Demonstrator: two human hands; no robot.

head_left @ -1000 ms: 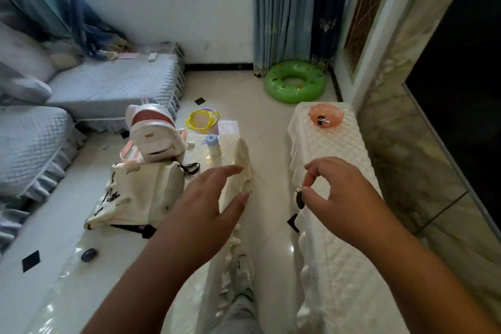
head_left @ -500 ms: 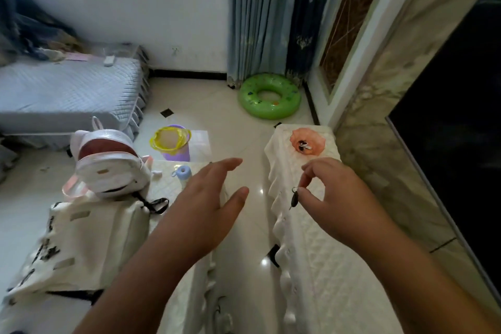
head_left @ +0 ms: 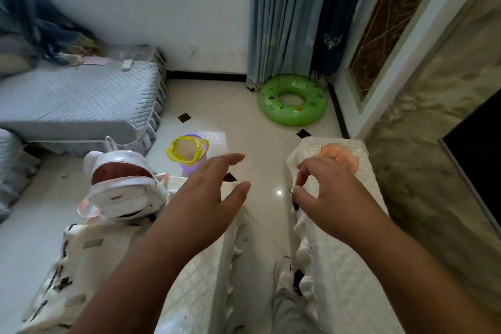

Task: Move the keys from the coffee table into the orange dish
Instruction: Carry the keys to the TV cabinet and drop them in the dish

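My right hand (head_left: 329,198) pinches a key (head_left: 294,202) with a dark head between thumb and forefinger, above the left edge of a white quilted cabinet top (head_left: 349,266). The orange dish (head_left: 344,156) sits at the far end of that top, just beyond my right hand, which hides part of it. My left hand (head_left: 208,200) hovers open with fingers spread above the coffee table (head_left: 195,274), holding nothing.
A white and brown backpack (head_left: 122,187) and a cream bag (head_left: 78,266) lie on the coffee table. A yellow-rimmed purple bin (head_left: 188,153) and a green swim ring (head_left: 292,100) are on the floor. A grey sofa (head_left: 73,106) is at left, a marble wall at right.
I have come closer to the far end of the cabinet. My right hand with the key has moved forward until it partly covers the orange dish. The left hand stays open.
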